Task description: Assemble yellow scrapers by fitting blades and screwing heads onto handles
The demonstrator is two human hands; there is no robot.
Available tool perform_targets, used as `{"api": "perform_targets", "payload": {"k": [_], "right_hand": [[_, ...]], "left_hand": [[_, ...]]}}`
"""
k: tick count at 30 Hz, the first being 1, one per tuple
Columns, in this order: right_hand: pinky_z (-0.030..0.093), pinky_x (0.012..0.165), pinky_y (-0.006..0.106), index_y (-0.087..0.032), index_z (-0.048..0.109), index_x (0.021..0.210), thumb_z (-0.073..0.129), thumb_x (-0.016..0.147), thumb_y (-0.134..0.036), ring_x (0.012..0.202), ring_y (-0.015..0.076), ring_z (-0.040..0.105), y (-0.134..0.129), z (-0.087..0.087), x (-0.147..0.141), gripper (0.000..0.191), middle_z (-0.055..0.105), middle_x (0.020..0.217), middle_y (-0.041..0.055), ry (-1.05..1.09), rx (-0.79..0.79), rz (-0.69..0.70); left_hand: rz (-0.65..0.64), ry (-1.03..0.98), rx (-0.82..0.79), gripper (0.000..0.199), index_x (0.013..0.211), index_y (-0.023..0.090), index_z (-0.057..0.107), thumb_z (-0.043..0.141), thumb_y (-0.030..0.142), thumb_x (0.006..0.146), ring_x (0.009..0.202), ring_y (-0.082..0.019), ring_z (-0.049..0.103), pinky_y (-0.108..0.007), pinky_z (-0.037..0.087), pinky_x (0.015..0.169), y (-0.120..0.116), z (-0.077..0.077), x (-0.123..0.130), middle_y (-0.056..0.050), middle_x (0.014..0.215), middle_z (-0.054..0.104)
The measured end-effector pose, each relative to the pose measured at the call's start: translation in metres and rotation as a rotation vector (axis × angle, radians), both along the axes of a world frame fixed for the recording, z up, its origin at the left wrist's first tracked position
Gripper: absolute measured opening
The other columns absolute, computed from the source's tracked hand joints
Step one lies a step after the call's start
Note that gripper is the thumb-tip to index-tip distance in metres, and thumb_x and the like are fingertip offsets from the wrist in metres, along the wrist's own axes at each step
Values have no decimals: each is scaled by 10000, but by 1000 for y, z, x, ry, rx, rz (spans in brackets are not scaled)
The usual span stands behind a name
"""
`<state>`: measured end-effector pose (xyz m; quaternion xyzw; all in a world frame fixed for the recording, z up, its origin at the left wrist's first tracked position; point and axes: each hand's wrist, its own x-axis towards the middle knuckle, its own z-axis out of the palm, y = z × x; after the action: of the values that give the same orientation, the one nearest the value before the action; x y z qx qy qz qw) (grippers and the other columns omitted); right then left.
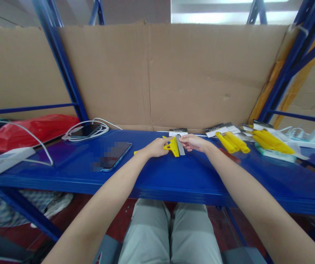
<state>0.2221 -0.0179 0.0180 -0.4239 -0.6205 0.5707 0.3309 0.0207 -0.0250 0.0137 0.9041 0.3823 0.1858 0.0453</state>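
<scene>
My left hand point(157, 147) is closed around a yellow plastic scraper head point(174, 146) over the middle of the blue tabletop. Beside its wide edge stands a flat grey metal blade point(180, 145). My right hand point(193, 142) pinches this blade near its upper end, thumb and fingers together. Blade and yellow part lie side by side; I cannot tell whether they are joined. A bit of yellow point(136, 152) shows behind my left wrist.
Yellow handles point(230, 142) and more yellow pieces point(273, 142) lie to the right, near white-and-black cards point(220, 129). A phone point(117, 156) rests left of my hands, with coiled white cable point(102, 128) behind it. Cardboard point(174, 77) walls the back of the blue table point(171, 179).
</scene>
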Motion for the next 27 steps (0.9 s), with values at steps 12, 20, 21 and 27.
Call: {"api": "perform_targets", "payload": {"k": [12, 20, 21, 27], "right_hand": [[276, 334, 162, -150, 451, 582, 471, 875, -125, 346, 44, 382, 0, -4, -6, 295, 456, 451, -30, -163, 77, -40], [272, 324, 166, -157, 466, 618, 446, 888, -129, 330, 49, 375, -3, 0, -10, 272, 484, 440, -19, -124, 73, -101], [270, 324, 165, -157, 465, 617, 439, 891, -128, 330, 49, 375, -3, 0, -10, 276, 482, 437, -21, -120, 75, -107], [255, 319, 160, -156, 468, 607, 468, 882, -137, 334, 46, 366, -3, 0, -9, 276, 466, 426, -27, -153, 87, -91]], "left_hand": [[-31, 6, 26, 659, 1359, 151, 419, 511, 94, 709, 877, -162, 631, -221, 454, 773, -1, -3, 2, -76, 1098, 662], [-146, -38, 17, 569, 1220, 212, 578, 483, 32, 689, 871, -125, 627, -213, 446, 792, 2, -5, 0, -34, 1140, 661], [-152, -43, 17, 554, 1205, 212, 591, 486, 35, 691, 879, -128, 630, -215, 446, 795, 2, -5, 0, -36, 1143, 659], [-137, -22, 17, 561, 1213, 194, 585, 495, 29, 685, 931, -163, 639, -246, 451, 822, 1, -4, 1, -68, 1174, 634]]}}
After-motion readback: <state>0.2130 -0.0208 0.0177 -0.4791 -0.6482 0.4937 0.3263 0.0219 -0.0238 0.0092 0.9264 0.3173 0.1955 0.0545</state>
